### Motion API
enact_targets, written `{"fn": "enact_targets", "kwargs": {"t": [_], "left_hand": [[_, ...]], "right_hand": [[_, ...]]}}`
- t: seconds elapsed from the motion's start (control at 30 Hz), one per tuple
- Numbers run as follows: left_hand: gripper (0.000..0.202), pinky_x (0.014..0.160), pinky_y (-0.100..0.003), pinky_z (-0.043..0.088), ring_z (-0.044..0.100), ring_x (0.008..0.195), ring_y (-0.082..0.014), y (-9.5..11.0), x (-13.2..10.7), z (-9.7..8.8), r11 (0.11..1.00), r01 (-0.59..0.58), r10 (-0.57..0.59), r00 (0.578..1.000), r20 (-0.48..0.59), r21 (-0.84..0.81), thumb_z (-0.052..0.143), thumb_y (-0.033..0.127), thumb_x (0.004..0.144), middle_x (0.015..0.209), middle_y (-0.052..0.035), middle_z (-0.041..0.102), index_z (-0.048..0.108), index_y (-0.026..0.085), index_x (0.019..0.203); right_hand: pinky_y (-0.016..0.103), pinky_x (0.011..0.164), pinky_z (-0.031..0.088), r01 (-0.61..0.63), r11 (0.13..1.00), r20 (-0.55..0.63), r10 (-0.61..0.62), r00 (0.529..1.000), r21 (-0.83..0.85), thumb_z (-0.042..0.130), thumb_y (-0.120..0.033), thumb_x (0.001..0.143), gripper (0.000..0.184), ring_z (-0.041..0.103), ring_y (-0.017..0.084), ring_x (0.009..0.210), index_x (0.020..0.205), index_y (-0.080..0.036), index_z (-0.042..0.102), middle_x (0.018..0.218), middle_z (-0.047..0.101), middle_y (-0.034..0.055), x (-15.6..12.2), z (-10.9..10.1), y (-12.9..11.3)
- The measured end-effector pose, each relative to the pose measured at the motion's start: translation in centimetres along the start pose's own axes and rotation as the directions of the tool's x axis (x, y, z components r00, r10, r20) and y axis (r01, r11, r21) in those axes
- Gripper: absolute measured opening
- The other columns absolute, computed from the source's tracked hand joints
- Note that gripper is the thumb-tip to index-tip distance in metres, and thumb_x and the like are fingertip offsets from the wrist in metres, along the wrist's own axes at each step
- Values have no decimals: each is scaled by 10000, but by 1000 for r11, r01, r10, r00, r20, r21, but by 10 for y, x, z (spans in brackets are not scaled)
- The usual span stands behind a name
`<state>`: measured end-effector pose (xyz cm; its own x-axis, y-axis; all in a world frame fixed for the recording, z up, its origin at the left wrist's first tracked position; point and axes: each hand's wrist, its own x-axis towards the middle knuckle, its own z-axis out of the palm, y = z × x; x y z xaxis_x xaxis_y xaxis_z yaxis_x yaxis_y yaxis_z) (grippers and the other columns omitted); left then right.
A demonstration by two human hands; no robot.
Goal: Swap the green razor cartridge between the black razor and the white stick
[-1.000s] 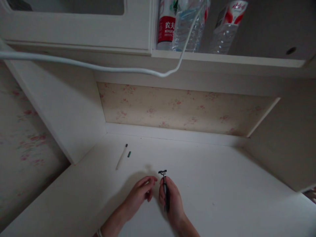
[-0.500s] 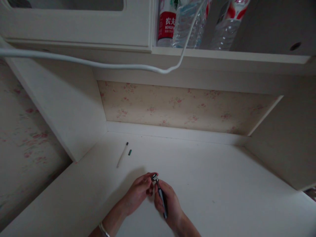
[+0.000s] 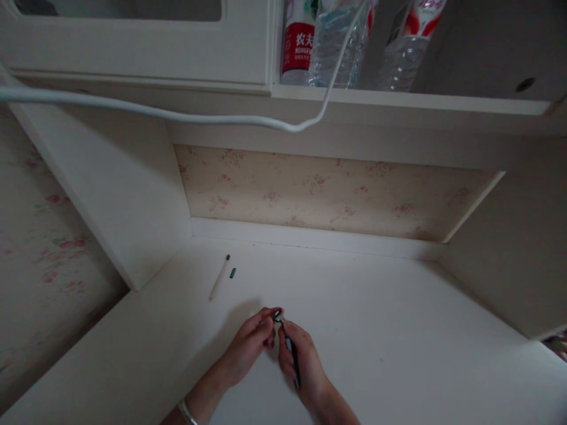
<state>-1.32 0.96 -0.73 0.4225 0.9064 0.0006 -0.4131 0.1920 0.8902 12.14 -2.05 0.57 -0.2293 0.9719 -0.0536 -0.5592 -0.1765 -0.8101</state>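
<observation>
My right hand wraps round the dark handle of a razor, which slants up and to the left over the white desk. At the razor's silver neck and head, my left hand pinches with thumb and fingertips; the head is partly hidden by these fingers. Farther back and to the left lies a thin whitish toothbrush with a dark tip. Right beside it is a small dark green piece, too small to make out in detail.
The white desk is bounded by a left side panel and a right one. Overhead, a white cable crosses in front of a shelf holding plastic bottles.
The razor's handle has turned slightly in my right hand and its head has tilted a little at my left fingertips. The things on the desk stay put.
</observation>
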Motion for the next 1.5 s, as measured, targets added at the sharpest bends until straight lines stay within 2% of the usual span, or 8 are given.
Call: {"fn": "enact_targets", "kwargs": {"t": [0.27,0.47,0.7,0.93,1.1,1.3,1.4,1.5], "left_hand": [[490,638,-250,318,403,660,-118,0,-3,5,1000,-17,18,999,-33,25,601,470,883,688,8,454,555,125,1227],[518,620,-244,317,374,632,-111,4,1,3,998,-59,61,982,-179,13,621,510,853,673,22,431,576,117,1188],[528,584,-248,279,369,607,-117,7,2,0,972,-49,110,959,-261,231,567,541,873,636,31,427,572,112,1180],[526,567,-238,286,341,591,-110,9,0,3,995,-46,67,968,-243,93,599,560,842,645,35,398,588,107,1110],[461,571,-239,319,388,609,-120,14,-2,6,936,-94,176,959,-222,339,534,524,893,709,8,442,595,136,1134],[377,618,-274,436,490,662,-158,22,-12,9,581,-193,478,867,-139,791,663,454,813,952,-75,550,652,199,1090],[384,674,-291,460,524,679,-175,21,-17,5,411,-223,574,816,-61,884,727,406,767,950,-79,586,659,236,1106],[384,742,-311,466,580,761,-214,18,-18,0,351,-250,631,775,-31,902,762,390,737,941,-83,615,675,260,1088]], "right_hand": [[158,323,132,-39,999,3,39,999,10,626,-520,866,430,170,41,348,670,-148,538,446,317,-85,-1,-2,0],[160,322,141,-74,996,-10,75,997,55,648,-558,833,456,180,40,333,660,-157,514,421,309,-94,-1,-3,-1],[169,322,138,-105,975,-91,125,988,196,717,-552,758,429,182,48,346,701,-164,542,431,313,-97,5,-9,-2],[177,371,226,75,997,-219,-70,973,12,620,-561,831,416,286,74,399,884,-148,630,509,394,-63,11,-13,-7],[214,506,350,154,974,-239,-191,952,-164,642,-433,812,370,410,121,544,1056,-155,660,669,470,-24,17,-30,-13],[278,660,409,134,640,-239,-460,855,-756,615,-467,840,428,542,207,716,1139,-169,680,846,639,59,23,-51,-8],[288,659,410,55,422,-178,-492,852,-905,543,-447,883,372,583,220,708,1098,-180,686,898,682,83,22,-53,-7],[285,638,404,29,271,-113,-491,864,-962,501,-403,898,322,604,226,702,1034,-189,700,861,693,87,23,-52,-8]]}}
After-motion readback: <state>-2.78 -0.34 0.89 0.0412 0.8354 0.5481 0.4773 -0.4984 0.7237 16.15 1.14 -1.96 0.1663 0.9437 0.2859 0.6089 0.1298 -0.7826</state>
